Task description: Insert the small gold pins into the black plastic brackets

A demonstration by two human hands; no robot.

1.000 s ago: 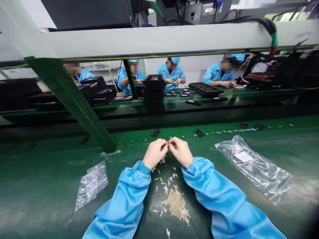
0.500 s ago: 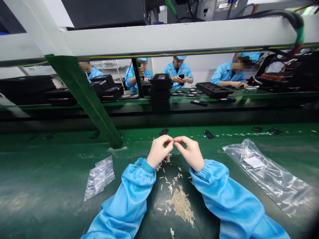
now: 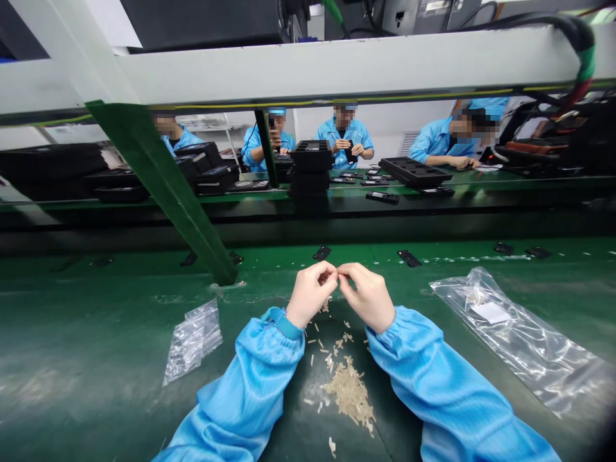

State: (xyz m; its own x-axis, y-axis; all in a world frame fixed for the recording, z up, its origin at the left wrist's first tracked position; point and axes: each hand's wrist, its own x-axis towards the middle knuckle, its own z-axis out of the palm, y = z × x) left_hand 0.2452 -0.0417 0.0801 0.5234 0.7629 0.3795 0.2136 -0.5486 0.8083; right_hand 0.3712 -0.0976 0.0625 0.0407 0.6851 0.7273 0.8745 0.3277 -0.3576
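My left hand [image 3: 312, 293] and my right hand [image 3: 368, 295] meet at the fingertips above the green work surface [image 3: 120, 346]. Both are pinched closed, and whatever is between the fingertips is too small to make out. Below and between my forearms lies a heap of small beige strips [image 3: 350, 393], with loose strips scattered up from it. A smaller group of the same pieces [image 3: 325, 307] is partly hidden behind my left hand.
A crumpled clear bag [image 3: 193, 340] lies left, a larger clear bag [image 3: 520, 346] right. Small black parts [image 3: 409, 258] lie beyond my hands. A slanted green post [image 3: 168, 192] stands left. Several people in blue sit behind black trays [image 3: 311, 163] at the far bench.
My hands stay together, with the fingertips shifted very slightly. The small black parts beyond have moved a little to the right. Across the bench, a person's hands have changed position on a dark device.
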